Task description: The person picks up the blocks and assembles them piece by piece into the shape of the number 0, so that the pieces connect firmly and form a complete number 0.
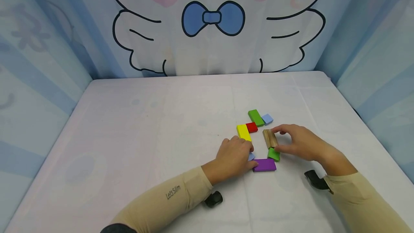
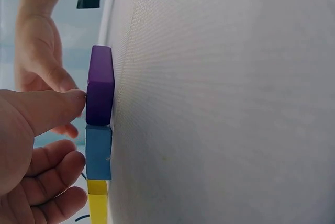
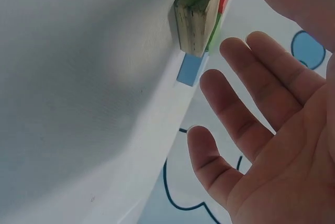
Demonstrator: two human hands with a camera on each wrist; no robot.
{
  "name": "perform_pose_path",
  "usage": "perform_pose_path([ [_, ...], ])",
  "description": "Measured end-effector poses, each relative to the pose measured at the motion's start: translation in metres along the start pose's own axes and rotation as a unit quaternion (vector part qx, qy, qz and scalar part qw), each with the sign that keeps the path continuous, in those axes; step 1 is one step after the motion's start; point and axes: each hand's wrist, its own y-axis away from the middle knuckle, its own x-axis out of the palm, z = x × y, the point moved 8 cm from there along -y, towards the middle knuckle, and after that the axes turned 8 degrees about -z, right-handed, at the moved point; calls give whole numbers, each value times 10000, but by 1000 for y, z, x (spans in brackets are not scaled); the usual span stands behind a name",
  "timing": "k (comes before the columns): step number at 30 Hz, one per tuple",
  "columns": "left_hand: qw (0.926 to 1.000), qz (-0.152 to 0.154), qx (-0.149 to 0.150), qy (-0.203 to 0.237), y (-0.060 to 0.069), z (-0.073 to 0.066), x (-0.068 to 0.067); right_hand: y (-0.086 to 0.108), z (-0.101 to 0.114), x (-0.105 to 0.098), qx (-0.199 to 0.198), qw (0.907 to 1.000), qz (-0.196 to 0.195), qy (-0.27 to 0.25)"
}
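Observation:
Coloured blocks form a curved chain on the table. My left hand (image 1: 233,155) rests its thumb against the purple block (image 1: 265,165), its other fingers loosely bent beside a blue block (image 2: 98,152) and the yellow block (image 1: 242,131). The left hand partly hides that blue block in the head view. At the chain's right side, my right hand (image 1: 305,144) has thumb and fingers spread beside the bare wooden block (image 1: 270,138). In the right wrist view those fingers look apart from the wood. A short green block (image 1: 273,155) sits between the wooden and purple blocks.
Farther up the chain are a red block (image 1: 252,127), a longer green block (image 1: 256,118) and a second blue block (image 1: 267,119). A white cloth covers the table (image 1: 145,125). Printed curtains (image 1: 213,53) stand behind it and at both sides.

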Motion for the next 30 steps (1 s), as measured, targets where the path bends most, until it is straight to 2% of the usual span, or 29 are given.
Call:
perform_pose_path([
  [13,10000,7,-24,-2,0,1,0,7,4,3,-86,9999,-78,72],
  [23,10000,-16,3,-14,0,0,-1,-1,6,-3,-394,9990,-159,97],
  [30,10000,1,13,-72,1,-1,-2,-11,-1,-9,-83,9996,-242,67],
])
